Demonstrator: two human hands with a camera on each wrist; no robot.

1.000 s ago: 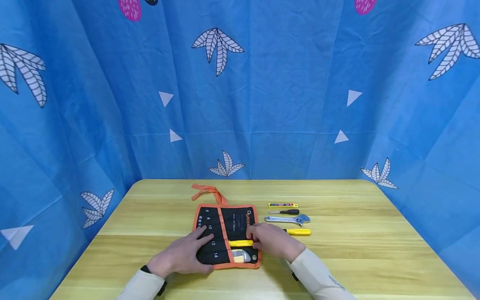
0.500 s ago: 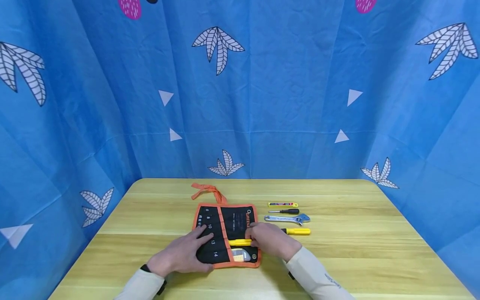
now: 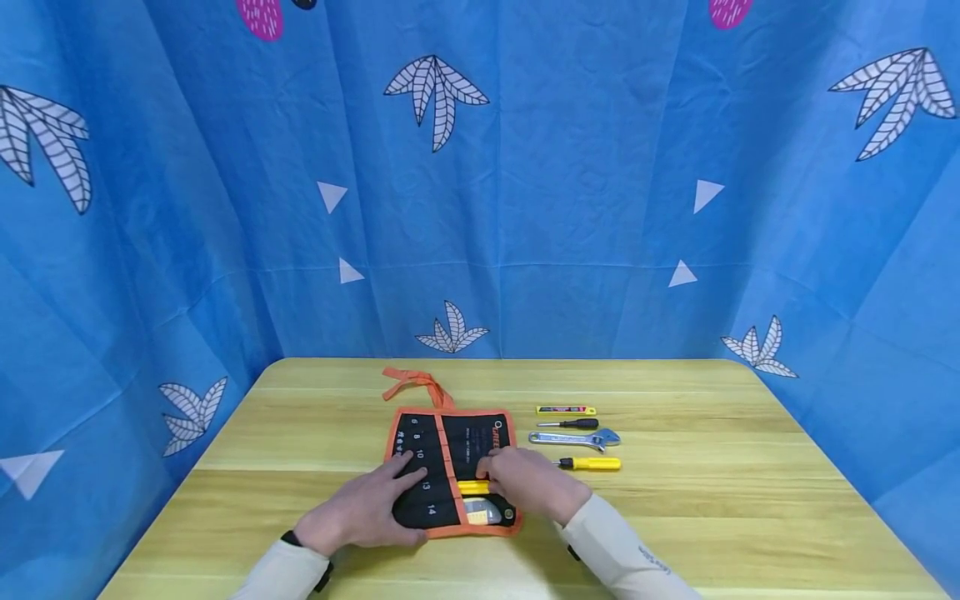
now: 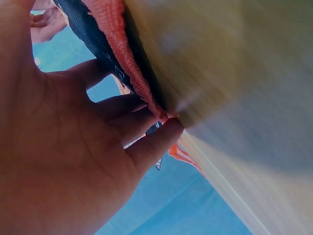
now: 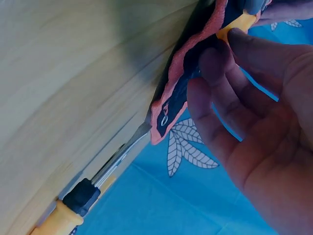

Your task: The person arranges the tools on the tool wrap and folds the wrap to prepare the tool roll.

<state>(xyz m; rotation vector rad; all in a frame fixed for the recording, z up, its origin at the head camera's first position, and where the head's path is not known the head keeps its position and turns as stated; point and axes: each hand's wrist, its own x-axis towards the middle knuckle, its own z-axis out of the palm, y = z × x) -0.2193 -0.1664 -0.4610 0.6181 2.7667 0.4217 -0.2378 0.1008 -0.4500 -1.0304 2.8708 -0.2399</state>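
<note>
The right hand (image 3: 528, 479) pinches a yellow tool (image 3: 471, 487) between thumb and fingers; the tool lies at 9 o'clock from that hand, its far end at the orange middle band of the black tool pouch (image 3: 467, 433). The left hand (image 3: 371, 504) rests with fingers spread across the pouch's 9 o'clock side, so most of the pouch lies between 2 and 3 o'clock from it. From the right hand, a utility knife (image 3: 482, 511) lies at 8 o'clock on the pouch, just beside the yellow tool. On the desk (image 3: 690, 500), a yellow-handled screwdriver (image 3: 596, 463) lies near 3 o'clock from that hand, an adjustable wrench (image 3: 575, 438) at 2. Orange ties (image 3: 423, 382) trail from the pouch toward 11 o'clock.
</note>
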